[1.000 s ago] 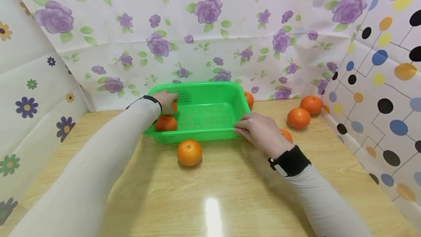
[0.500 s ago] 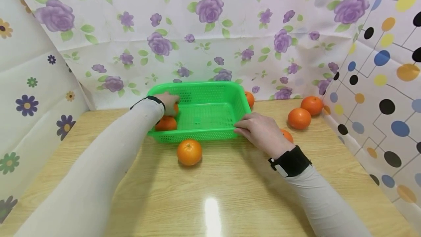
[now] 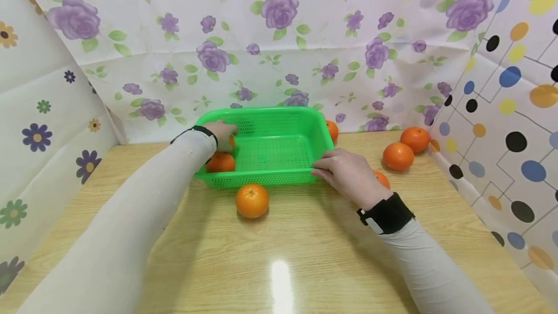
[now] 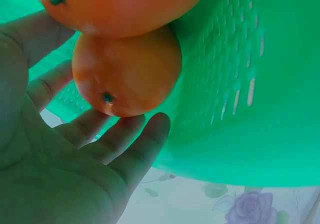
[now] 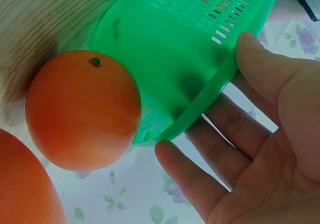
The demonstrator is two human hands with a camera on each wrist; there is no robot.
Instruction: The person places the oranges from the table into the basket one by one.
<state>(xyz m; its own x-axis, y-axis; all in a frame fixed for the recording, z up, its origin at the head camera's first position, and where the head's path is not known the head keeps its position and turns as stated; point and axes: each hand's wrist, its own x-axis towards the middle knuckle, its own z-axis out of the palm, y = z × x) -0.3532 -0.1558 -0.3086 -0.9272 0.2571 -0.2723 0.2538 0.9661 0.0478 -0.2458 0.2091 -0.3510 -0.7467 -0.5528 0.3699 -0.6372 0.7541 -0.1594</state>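
Observation:
A green plastic basket (image 3: 266,177) with perforated walls stands on the table. My left hand (image 3: 221,134) reaches inside its left end, over an orange (image 3: 232,143). In the left wrist view, the spread fingers (image 4: 142,149) lie along the edge of that orange (image 4: 127,74), while the thumb is beside the nearer orange (image 4: 125,6). This nearer orange (image 3: 220,163) sits at the basket's front left corner. My right hand (image 3: 348,176) grips the basket's front right corner; the right wrist view shows its thumb (image 5: 255,59) on the rim and fingers outside.
One orange (image 3: 252,200) lies in front of the basket. Two oranges (image 3: 398,156) sit at the right, near the dotted side sheet. Another orange (image 3: 332,131) is behind the basket's right end, and one more (image 3: 381,179) is partly hidden by my right hand. Floral sheet (image 3: 279,71) closes the back.

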